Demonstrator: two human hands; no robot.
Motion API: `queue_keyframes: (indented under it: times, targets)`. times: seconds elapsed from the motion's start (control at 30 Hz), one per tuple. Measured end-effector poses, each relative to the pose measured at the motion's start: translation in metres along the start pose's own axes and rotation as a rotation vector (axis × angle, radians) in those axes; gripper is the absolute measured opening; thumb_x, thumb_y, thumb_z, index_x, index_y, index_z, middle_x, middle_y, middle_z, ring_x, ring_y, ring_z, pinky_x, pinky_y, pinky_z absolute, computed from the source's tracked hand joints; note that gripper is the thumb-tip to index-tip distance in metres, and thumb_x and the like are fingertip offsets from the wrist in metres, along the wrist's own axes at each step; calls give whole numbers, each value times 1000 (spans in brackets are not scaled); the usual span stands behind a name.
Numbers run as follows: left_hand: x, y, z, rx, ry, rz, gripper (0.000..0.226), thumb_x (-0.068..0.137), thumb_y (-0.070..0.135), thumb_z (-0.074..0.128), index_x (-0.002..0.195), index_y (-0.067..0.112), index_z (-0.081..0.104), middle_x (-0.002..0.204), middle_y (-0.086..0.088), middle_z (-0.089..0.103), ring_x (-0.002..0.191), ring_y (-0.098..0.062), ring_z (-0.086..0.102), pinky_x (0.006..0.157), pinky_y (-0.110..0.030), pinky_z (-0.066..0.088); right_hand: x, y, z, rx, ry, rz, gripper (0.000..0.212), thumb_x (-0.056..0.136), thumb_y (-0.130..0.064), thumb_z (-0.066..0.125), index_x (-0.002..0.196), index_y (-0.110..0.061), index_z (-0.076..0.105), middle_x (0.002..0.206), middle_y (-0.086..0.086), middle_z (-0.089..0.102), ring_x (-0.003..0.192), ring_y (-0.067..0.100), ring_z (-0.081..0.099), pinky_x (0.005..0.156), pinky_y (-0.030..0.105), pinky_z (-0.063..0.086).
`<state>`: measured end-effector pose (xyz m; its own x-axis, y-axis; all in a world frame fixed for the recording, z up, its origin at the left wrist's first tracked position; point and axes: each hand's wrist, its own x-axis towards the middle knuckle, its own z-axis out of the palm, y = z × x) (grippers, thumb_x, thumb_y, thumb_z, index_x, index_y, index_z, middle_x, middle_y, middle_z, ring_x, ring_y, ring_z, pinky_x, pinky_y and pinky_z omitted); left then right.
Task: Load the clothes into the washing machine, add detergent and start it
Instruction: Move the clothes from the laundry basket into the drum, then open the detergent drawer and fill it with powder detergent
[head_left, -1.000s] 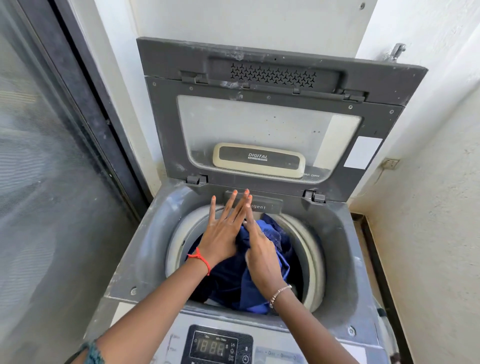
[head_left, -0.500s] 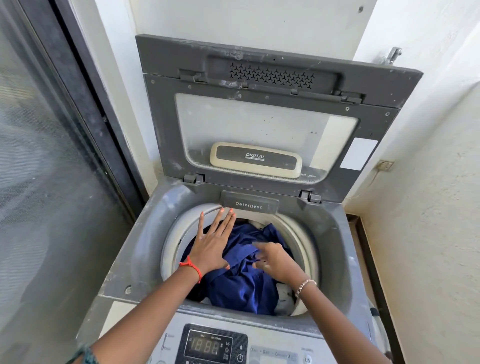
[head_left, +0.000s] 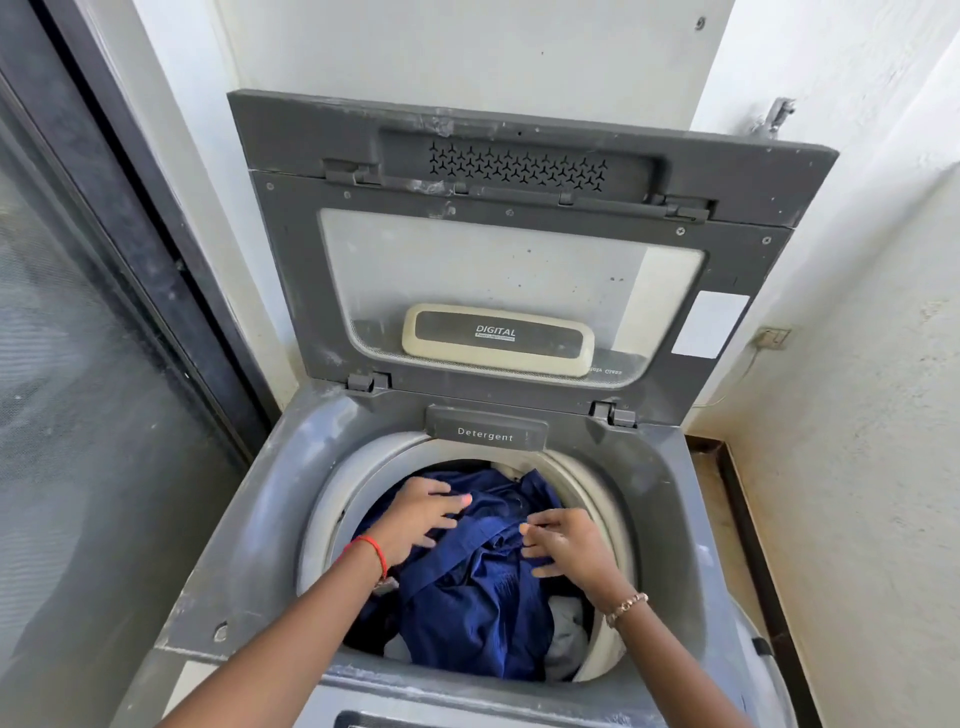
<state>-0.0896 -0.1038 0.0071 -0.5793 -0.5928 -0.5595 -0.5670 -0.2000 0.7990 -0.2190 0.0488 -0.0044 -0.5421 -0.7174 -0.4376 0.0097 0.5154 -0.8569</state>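
Note:
The grey top-loading washing machine (head_left: 249, 545) stands with its lid (head_left: 519, 260) raised upright against the wall. A dark blue garment (head_left: 472, 597) fills the drum, with a grey cloth (head_left: 566, 639) showing beneath it at the right. My left hand (head_left: 421, 514) lies on the garment's upper left, fingers curled into the fabric. My right hand (head_left: 566, 545) presses on the garment's right side, fingers bent against the cloth. A flap marked "Detergent" (head_left: 485, 434) sits at the drum's back rim.
A dark-framed glass door (head_left: 104, 389) runs along the left. White walls close in behind and on the right, with a dark floor skirting (head_left: 748, 519) beside the machine. The top edge of the control panel (head_left: 395, 719) shows at the bottom.
Both hands have dropped from the drum's back rim deeper into the drum and curled from flat to bent. The blue garment sits lower, and the detergent flap is uncovered.

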Motion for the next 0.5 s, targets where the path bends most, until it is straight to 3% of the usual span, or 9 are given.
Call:
queue_keyframes:
  times: [0.1, 0.23, 0.37, 0.43, 0.5]
  targets:
    - [13, 22, -2, -527, -73, -133, 52, 92, 26, 55, 134, -1, 40, 123, -20, 55, 112, -30, 55, 86, -49, 47, 24, -24, 3, 453, 21, 89, 16, 88, -17, 61, 95, -3, 61, 92, 21, 64, 89, 30, 66, 71, 41, 58]
    - [42, 45, -5, -817, 18, -177, 66, 91, 25, 56, 140, -5, 23, 141, -29, 34, 128, -38, 40, 94, -55, 40, 66, -52, 7, 941, 70, 214, 27, 86, -11, 63, 104, 4, 50, 102, 24, 52, 106, 36, 57, 81, 44, 54]
    - [66, 56, -7, -886, 119, -179, 68, 89, 23, 59, 140, -1, 22, 142, -32, 27, 129, -43, 36, 99, -58, 37, 90, -64, 11, 1040, 147, 279, 31, 84, -12, 64, 110, -1, 52, 108, 23, 44, 116, 40, 49, 80, 44, 51]
    - [77, 56, -6, -897, 152, -176, 65, 89, 21, 60, 139, -1, 25, 139, -32, 31, 126, -43, 39, 99, -56, 38, 98, -64, 13, 1039, 202, 308, 25, 81, -13, 68, 100, -3, 56, 110, 23, 45, 103, 37, 54, 75, 44, 53]
    - [83, 51, -5, -920, 189, -165, 61, 86, 18, 63, 134, -3, 31, 123, -30, 45, 114, -41, 48, 96, -55, 41, 103, -61, 12, 1032, 230, 313, 17, 80, -11, 69, 90, -5, 57, 99, 21, 49, 81, 30, 54, 77, 43, 54]
